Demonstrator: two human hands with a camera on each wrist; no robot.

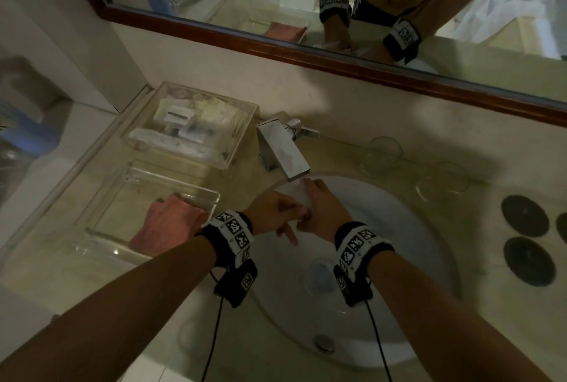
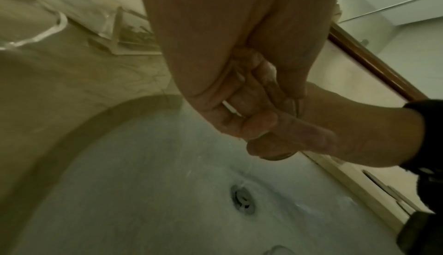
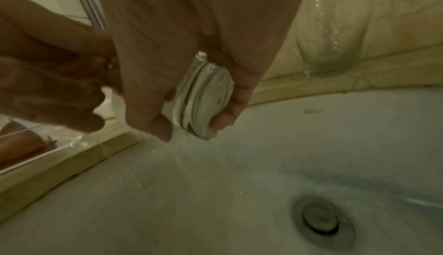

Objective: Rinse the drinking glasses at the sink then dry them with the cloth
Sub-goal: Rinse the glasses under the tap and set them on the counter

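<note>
I hold a clear drinking glass (image 1: 299, 196) just under the faucet spout (image 1: 283, 151), over the white sink basin (image 1: 399, 228). My right hand (image 1: 325, 210) grips it, thumb and fingers wrapped round its thick base (image 3: 206, 98). My left hand (image 1: 276, 213) is pressed against the glass from the left, fingers (image 2: 249, 96) curled on it and one finger pointing down. Water trickles off the glass into the basin (image 3: 167, 192). Two more clear glasses (image 1: 383, 154) (image 1: 441, 182) stand on the counter to the right. The pink cloth (image 1: 165, 222) lies in a clear tray at the left.
A clear box of toiletries (image 1: 190, 127) sits behind the cloth tray (image 1: 184, 188). Dark round coasters (image 1: 524, 219) lie on the counter at the far right. A mirror with a wooden frame (image 1: 368, 70) runs along the back wall. The drain (image 3: 321, 219) is in the basin's bottom.
</note>
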